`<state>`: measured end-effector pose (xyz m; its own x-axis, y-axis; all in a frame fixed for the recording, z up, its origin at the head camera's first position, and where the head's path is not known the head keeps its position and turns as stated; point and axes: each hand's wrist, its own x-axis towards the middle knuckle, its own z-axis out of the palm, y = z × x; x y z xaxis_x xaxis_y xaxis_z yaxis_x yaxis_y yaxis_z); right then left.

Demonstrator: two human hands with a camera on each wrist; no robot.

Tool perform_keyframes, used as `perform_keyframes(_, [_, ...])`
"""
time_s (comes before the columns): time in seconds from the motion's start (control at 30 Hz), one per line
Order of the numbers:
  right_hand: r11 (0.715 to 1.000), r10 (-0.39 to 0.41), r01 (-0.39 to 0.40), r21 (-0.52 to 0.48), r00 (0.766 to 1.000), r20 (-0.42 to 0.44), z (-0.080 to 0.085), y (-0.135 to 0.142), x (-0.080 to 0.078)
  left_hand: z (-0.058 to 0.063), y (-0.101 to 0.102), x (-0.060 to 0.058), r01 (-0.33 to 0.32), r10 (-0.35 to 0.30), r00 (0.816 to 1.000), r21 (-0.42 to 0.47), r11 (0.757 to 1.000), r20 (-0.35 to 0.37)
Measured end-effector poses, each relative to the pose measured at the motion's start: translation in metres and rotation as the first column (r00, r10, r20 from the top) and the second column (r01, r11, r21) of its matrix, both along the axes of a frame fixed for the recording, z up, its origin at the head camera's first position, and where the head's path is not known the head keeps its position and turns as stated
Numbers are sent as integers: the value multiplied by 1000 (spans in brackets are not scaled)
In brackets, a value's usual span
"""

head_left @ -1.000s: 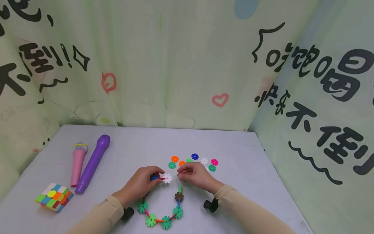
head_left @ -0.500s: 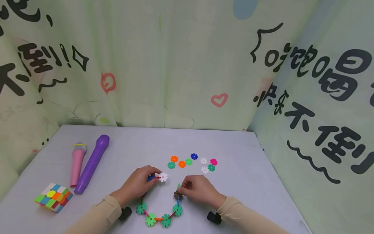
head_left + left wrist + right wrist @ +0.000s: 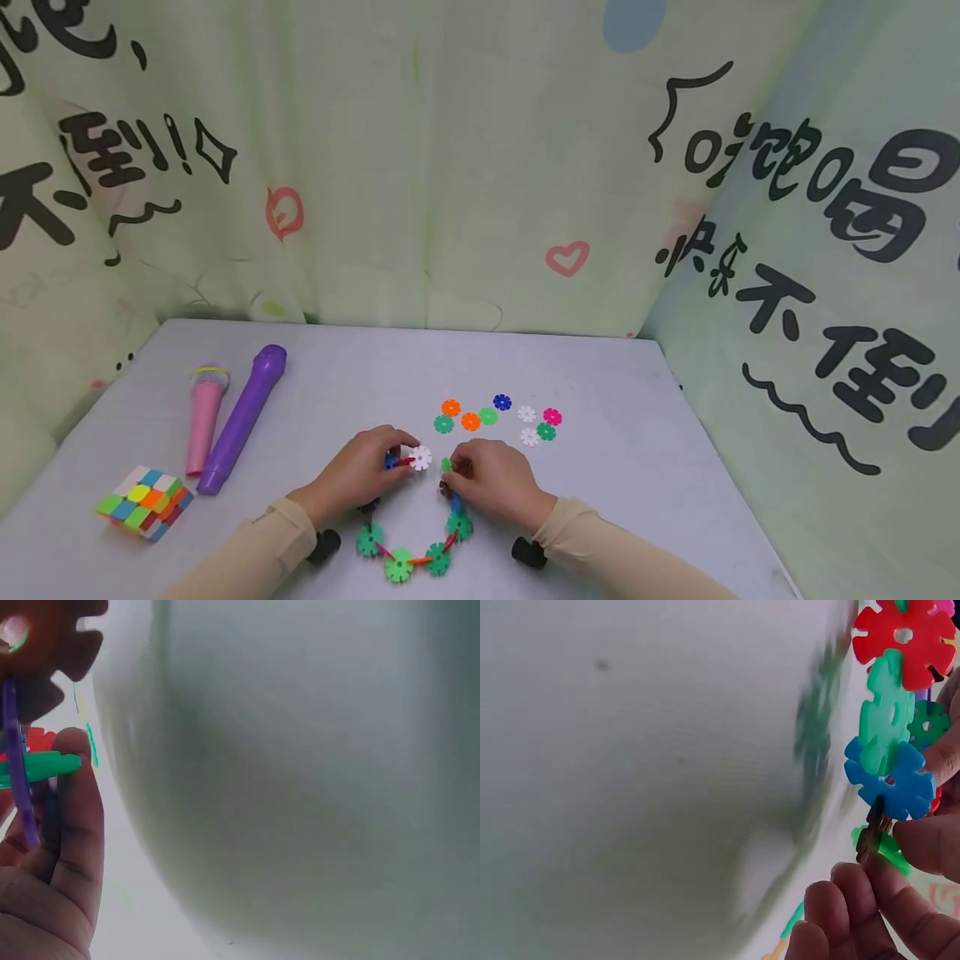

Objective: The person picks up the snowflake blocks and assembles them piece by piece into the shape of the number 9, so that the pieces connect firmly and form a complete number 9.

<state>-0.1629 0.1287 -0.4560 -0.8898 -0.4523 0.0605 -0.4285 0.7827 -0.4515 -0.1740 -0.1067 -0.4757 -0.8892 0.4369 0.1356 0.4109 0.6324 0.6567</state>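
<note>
1. Both forearms, in beige sleeves (image 3: 630,550), reach in from the lower edge and slope inward across the pale table (image 3: 615,492), a black cylinder (image 3: 324,547) at each wrist.
2. The left hand (image 3: 363,467) points right and the right hand (image 3: 498,483) points left; they face each other with a narrow gap between the fingertips.
3. The left hand is nearly closed, its thumb and fingers pinching the chain of discs (image 3: 399,566) by a blue disc (image 3: 391,460); a red disc (image 3: 406,461) joins that to the white disc (image 3: 421,457) at the tip.
4. The right hand is also closed to a pinch, thumb and fingers on the brown disc (image 3: 870,836), with a light green disc (image 3: 447,465) standing beyond the fingertips, near the white disc but apart from it.
5. The chain curves toward the wearer in an open loop between the hands.
6. Loose discs (image 3: 470,422) lie beyond the hands; a pink microphone (image 3: 202,421), a purple microphone (image 3: 243,421) and a puzzle cube (image 3: 146,503) sit at left.
7. The curtain (image 3: 450,167) carries large dark Chinese characters; "不" reads on both sides, and some others are cut off.
</note>
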Motion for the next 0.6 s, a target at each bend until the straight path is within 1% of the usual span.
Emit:
perform_keyframes(0.17, [998,22,-18,68,998,-61,3,-7,-1,0,0,-2,2,-2,1000,4,1000,25])
perform_keyframes(0.33, [990,56,-42,134,993,-99,6,-12,0,-1,2,-4,5,-6,998,9,1000,58])
perform_keyframes(0.47, [987,82,-62,151,988,-130,5,-15,0,-1,3,-4,7,-7,998,11,1000,61])
perform_keyframes(0.6, [984,107,-85,155,984,-140,5,-17,0,-1,1,-4,11,-12,998,14,1000,60])
